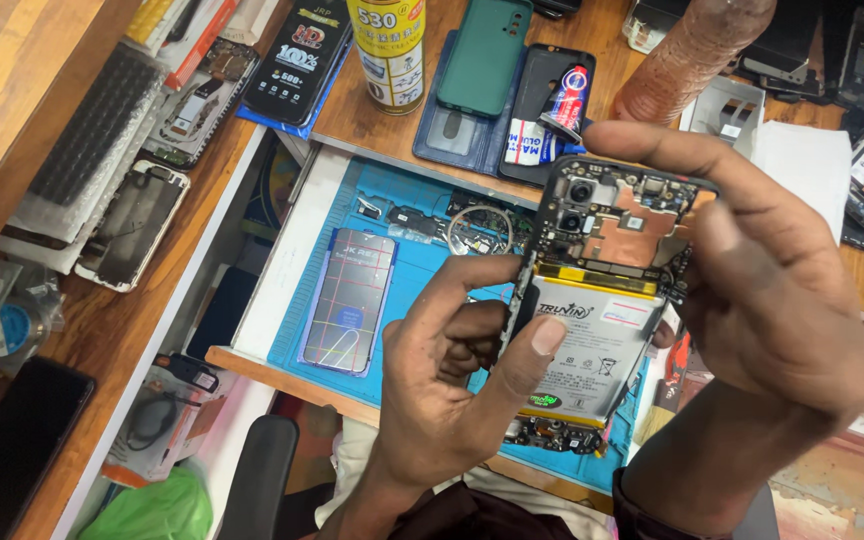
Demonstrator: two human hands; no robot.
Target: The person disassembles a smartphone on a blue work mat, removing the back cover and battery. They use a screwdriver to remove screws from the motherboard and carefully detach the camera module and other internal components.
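2 hands: left hand [452, 390] and right hand [772, 290]. 1 open phone [602, 300] between their fingers, w/ 1 white battery [597, 350] under the left thumb and 2 round camera eyes just below the right pointer finger. 1 blue mat [422, 270] behind the fingers. 1 shiny back cover [349, 300] left of the left fingers. 1 yellow spray can [388, 50] and 1 green phone case [485, 55] far above the fingers. 1 small glue tube [564, 100] just above the right fingertip.
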